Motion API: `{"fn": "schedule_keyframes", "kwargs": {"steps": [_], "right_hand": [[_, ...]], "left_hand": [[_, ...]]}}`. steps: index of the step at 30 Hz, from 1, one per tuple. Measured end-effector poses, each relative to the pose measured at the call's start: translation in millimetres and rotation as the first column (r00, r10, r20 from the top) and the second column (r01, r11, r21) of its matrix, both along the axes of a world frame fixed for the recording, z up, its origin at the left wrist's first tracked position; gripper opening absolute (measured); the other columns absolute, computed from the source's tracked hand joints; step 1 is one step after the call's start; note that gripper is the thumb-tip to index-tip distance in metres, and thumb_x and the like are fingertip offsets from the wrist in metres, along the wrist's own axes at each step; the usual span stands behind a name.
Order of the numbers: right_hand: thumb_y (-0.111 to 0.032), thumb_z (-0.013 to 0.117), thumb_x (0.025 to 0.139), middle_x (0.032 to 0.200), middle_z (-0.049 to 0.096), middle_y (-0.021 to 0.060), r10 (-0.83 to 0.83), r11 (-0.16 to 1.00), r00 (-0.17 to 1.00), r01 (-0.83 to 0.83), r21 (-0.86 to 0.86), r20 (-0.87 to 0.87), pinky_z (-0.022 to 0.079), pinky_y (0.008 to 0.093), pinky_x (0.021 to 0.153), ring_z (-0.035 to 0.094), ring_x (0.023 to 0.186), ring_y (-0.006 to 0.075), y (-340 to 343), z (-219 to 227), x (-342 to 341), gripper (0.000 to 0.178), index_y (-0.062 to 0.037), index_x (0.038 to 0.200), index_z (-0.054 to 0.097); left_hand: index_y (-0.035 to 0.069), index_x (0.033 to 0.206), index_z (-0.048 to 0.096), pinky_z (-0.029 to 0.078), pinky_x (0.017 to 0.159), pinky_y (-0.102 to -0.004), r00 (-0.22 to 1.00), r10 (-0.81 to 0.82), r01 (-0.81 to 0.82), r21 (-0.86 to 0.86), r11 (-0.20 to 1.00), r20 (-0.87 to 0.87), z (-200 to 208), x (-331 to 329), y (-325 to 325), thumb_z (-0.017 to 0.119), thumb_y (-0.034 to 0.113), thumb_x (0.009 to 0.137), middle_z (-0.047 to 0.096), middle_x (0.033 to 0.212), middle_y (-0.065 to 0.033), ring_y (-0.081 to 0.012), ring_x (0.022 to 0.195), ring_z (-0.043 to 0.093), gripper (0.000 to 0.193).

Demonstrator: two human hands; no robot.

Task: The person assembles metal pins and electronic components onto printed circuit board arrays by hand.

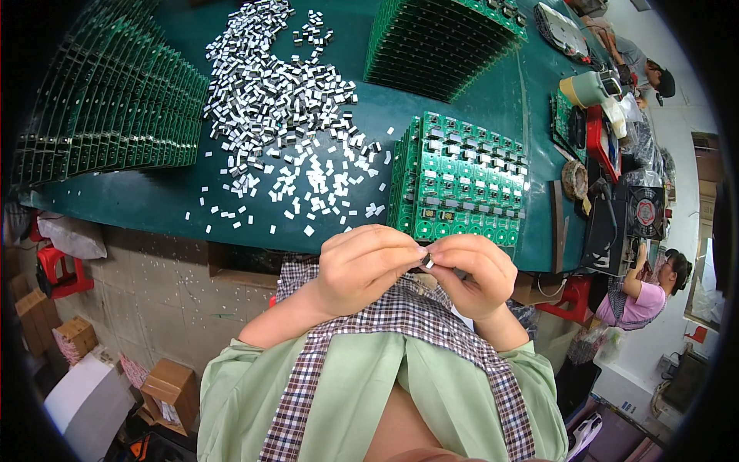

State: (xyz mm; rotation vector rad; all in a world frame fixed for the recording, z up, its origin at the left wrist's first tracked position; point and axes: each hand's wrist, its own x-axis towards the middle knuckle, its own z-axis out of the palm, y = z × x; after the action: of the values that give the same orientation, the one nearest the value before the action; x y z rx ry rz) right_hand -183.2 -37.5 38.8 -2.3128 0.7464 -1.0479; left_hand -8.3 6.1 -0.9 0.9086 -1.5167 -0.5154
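In front of my body, at the table's near edge, my left hand (365, 266) and my right hand (474, 276) meet fingertip to fingertip. Between them they pinch a small black-and-white block-shaped part (428, 262), partly hidden by the fingers. Just beyond my hands stands a stack of green circuit boards (466, 179), its top panel carrying rows of small mounted components. Left of that stack, a large heap of small white-faced, dark-sided parts (269, 108) spreads over the green tabletop (154, 204), with loose ones scattered toward the near edge.
Tall board stacks stand at the far left (115, 115) and far middle (443, 50). On the right are a tape roll (574, 180), a red tray (603, 144), a cup (586, 88) and a black fan unit (643, 212). Two other people (637, 296) work beyond.
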Motion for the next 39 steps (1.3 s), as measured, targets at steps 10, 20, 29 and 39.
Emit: {"fn": "schedule_keyframes", "kwargs": {"steps": [10,20,29,39], "right_hand": [[-0.002,0.078,0.061,0.082,0.066,0.0069,0.080,0.995,0.996,-0.082,0.051,0.044,0.052,0.0254,0.054,0.066,0.068,0.0182,-3.5,0.9,-0.8,0.025,-0.0039,0.083,0.067],[-0.001,0.078,0.060,0.081,0.065,0.0068,0.148,0.988,0.989,-0.148,0.054,-0.008,0.051,0.0254,0.053,0.064,0.065,0.0181,-4.4,2.8,-3.5,0.026,-0.0041,0.083,0.067],[-0.002,0.078,0.061,0.082,0.067,0.0087,0.079,0.996,0.995,-0.080,0.026,0.056,0.052,0.0265,0.056,0.066,0.068,0.0195,2.0,0.2,-5.0,0.025,-0.0022,0.083,0.066],[0.000,0.078,0.060,0.082,0.066,0.0089,0.059,0.998,0.996,-0.057,-0.027,0.074,0.053,0.0266,0.058,0.067,0.070,0.0194,4.8,-0.3,-3.7,0.026,-0.0023,0.083,0.066]], "left_hand": [[0.002,0.086,0.063,0.053,0.060,-0.0294,0.999,-0.045,0.046,-0.065,0.997,0.005,-2.4,2.3,-2.0,0.075,0.001,0.068,0.066,0.083,-0.0102,-0.0245,0.071,0.066,0.021],[0.002,0.084,0.063,0.054,0.061,-0.0308,0.995,-0.095,0.097,-0.064,0.993,0.038,-3.8,2.7,-3.3,0.073,-0.001,0.065,0.066,0.083,-0.0098,-0.0252,0.073,0.065,0.021],[0.002,0.088,0.064,0.054,0.063,-0.0312,0.995,-0.101,0.102,-0.099,0.990,0.014,-3.2,1.5,-0.1,0.074,-0.001,0.066,0.065,0.086,-0.0092,-0.0242,0.074,0.065,0.025],[0.000,0.088,0.066,0.054,0.061,-0.0284,0.999,-0.036,0.036,-0.103,0.994,0.000,-1.6,-3.4,3.2,0.074,0.001,0.068,0.066,0.083,-0.0087,-0.0218,0.071,0.065,0.021]]}}
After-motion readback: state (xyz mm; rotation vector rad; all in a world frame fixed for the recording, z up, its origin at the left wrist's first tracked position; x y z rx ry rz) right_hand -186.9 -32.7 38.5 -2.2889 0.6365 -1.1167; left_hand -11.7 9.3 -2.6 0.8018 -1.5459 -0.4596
